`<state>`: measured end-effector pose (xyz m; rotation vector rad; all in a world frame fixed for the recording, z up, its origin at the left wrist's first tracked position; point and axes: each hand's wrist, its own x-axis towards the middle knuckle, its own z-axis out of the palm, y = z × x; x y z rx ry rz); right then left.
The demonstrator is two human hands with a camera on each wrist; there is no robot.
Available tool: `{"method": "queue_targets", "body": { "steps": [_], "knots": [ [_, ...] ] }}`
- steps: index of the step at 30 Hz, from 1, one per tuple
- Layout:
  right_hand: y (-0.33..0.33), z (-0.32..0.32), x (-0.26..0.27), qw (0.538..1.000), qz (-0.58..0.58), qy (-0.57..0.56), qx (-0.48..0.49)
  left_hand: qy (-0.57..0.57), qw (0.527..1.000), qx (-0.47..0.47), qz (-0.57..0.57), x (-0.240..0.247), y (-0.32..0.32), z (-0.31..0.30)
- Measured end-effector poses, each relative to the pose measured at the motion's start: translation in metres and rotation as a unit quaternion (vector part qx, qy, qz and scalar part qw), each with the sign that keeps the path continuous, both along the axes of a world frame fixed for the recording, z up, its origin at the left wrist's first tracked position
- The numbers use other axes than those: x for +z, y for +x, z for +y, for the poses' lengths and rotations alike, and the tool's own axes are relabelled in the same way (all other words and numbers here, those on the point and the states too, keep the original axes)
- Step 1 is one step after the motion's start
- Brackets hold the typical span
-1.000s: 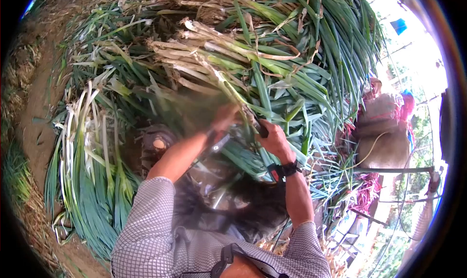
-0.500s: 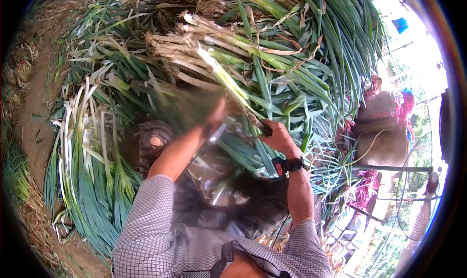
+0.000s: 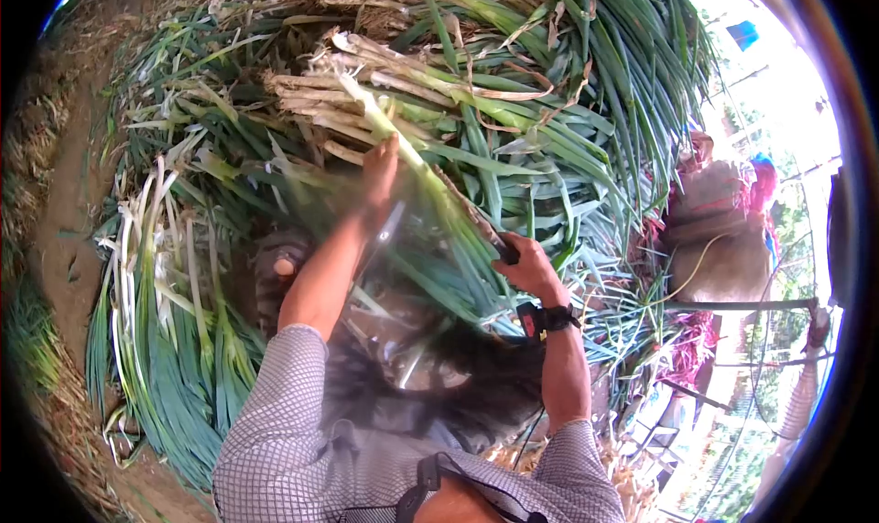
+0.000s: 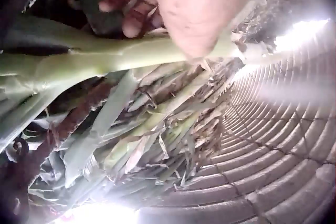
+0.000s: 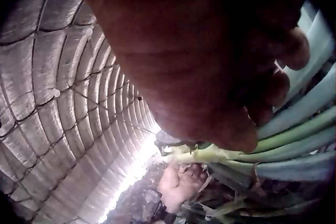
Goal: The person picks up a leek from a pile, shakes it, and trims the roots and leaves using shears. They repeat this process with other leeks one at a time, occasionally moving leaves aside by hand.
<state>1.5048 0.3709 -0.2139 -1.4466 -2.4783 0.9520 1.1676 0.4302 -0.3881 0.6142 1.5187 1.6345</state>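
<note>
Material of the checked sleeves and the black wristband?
Sleeves: looks like soft matte woven cloth, given the fine check and loose folds. Wristband: dark and smooth-looking, perhaps rubber or synthetic webbing; too small to tell which.

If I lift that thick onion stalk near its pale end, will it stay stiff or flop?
The stalk will probably stay fairly stiff around the pale part, which looks thick and straight. Its green leaves may bend or trail, being long and spread apart. The pale surface looks smooth, so it might slip slightly.
</note>
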Motion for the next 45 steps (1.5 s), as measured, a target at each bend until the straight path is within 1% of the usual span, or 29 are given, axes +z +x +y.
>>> {"method": "queue_targets", "body": {
  "steps": [2, 3, 4, 6, 7, 8, 10, 12, 14, 15, 16, 17, 18, 19, 20, 22, 23, 24, 26, 27, 30, 32, 33, 36, 37, 39, 42, 44, 45],
  "knots": [
    [0.004, 0.003, -0.005, 1.000, -0.010, 0.004, -0.001, -0.013, 0.984, -0.048, 0.173, -0.006, -0.006, 0.005],
    [0.005, 0.003, -0.008, 1.000, -0.014, 0.005, 0.000, -0.030, 0.972, -0.014, 0.231, -0.006, -0.007, 0.008],
    [0.005, 0.002, -0.008, 1.000, -0.010, 0.003, -0.002, -0.051, 0.956, 0.022, 0.287, 0.014, -0.006, 0.004],
    [0.005, 0.000, -0.008, 1.000, -0.002, 0.000, -0.004, -0.098, 0.941, 0.019, 0.323, 0.058, -0.006, -0.011],
    [0.004, 0.000, -0.008, 1.000, -0.010, -0.010, -0.006, -0.107, 0.943, 0.002, 0.315, 0.063, -0.012, -0.013],
    [0.004, 0.000, -0.009, 1.000, -0.004, -0.001, -0.001, -0.113, 0.946, 0.018, 0.302, 0.057, -0.020, -0.008],
    [0.002, -0.003, -0.008, 1.000, 0.006, 0.017, 0.006, -0.127, 0.952, 0.047, 0.274, 0.026, -0.038, 0.014],
    [0.001, -0.003, -0.010, 0.999, 0.009, 0.030, 0.010, -0.054, 0.973, 0.051, 0.221, 0.018, -0.059, 0.017],
    [-0.005, -0.001, -0.008, 0.999, 0.021, 0.039, 0.017, -0.004, 0.956, 0.059, 0.288, 0.016, -0.068, 0.015],
    [-0.009, -0.001, -0.005, 0.998, 0.036, 0.039, 0.023, -0.008, 0.986, 0.022, 0.164, 0.031, -0.064, 0.010],
    [-0.012, -0.001, -0.001, 0.998, 0.049, 0.040, 0.029, -0.013, 0.999, -0.015, 0.037, 0.055, -0.053, 0.002],
    [-0.014, 0.000, 0.002, 0.997, 0.062, 0.041, 0.034, -0.018, 0.994, -0.053, -0.092, 0.068, -0.045, -0.006],
    [-0.017, 0.001, 0.003, 0.995, 0.076, 0.047, 0.042, 0.033, 0.989, -0.086, -0.114, 0.054, -0.043, -0.003],
    [-0.020, 0.002, 0.005, 0.993, 0.092, 0.053, 0.048, 0.082, 0.980, -0.121, -0.139, 0.051, -0.039, -0.004],
    [-0.023, 0.002, 0.006, 0.991, 0.106, 0.058, 0.053, 0.093, 0.973, -0.165, -0.130, 0.048, -0.034, -0.003],
    [-0.029, -0.002, 0.009, 0.992, 0.099, 0.059, 0.052, 0.112, 0.954, -0.250, -0.118, 0.057, -0.015, -0.013],
    [-0.032, -0.003, 0.011, 0.992, 0.093, 0.062, 0.053, 0.098, 0.966, -0.237, -0.047, 0.061, -0.007, -0.019],
    [-0.033, -0.003, 0.013, 0.993, 0.086, 0.066, 0.054, 0.069, 0.951, -0.266, -0.143, 0.047, -0.003, -0.015],
    [-0.034, -0.005, 0.014, 0.985, 0.114, 0.113, 0.057, 0.103, 0.930, -0.321, -0.147, 0.080, 0.015, -0.041],
    [-0.034, -0.008, 0.016, 0.984, 0.117, 0.126, 0.057, 0.073, 0.936, -0.307, -0.154, 0.074, 0.021, -0.037],
    [-0.039, -0.016, 0.018, 0.982, 0.120, 0.136, 0.041, 0.153, 0.940, -0.305, 0.013, 0.041, 0.022, -0.036],
    [-0.041, -0.017, 0.017, 0.985, 0.104, 0.133, 0.023, 0.200, 0.925, -0.298, 0.126, 0.012, 0.021, -0.038],
    [-0.040, -0.017, 0.016, 0.982, 0.108, 0.149, 0.052, 0.224, 0.911, -0.295, 0.181, -0.005, 0.022, -0.037],
    [-0.038, -0.016, -0.004, 0.981, 0.114, 0.152, 0.046, 0.116, 0.945, -0.267, 0.146, -0.031, 0.024, -0.038],
    [-0.039, -0.015, 0.001, 0.986, 0.091, 0.136, 0.034, 0.031, 0.964, -0.254, 0.073, 0.010, 0.032, -0.050],
    [-0.041, -0.015, 0.005, 0.987, 0.084, 0.132, 0.045, -0.053, 0.969, -0.241, -0.002, 0.026, 0.037, -0.056],
    [-0.045, -0.015, 0.013, 0.990, 0.080, 0.110, 0.047, -0.047, 0.968, -0.247, -0.005, 0.011, 0.035, -0.055],
    [-0.045, -0.015, 0.015, 0.992, 0.074, 0.100, 0.031, 0.030, 0.962, -0.267, 0.040, -0.002, 0.035, -0.053],
    [-0.040, -0.011, 0.005, 0.989, 0.062, 0.117, 0.067, 0.064, 0.961, -0.263, 0.051, -0.015, 0.035, -0.048]
  ]
}}
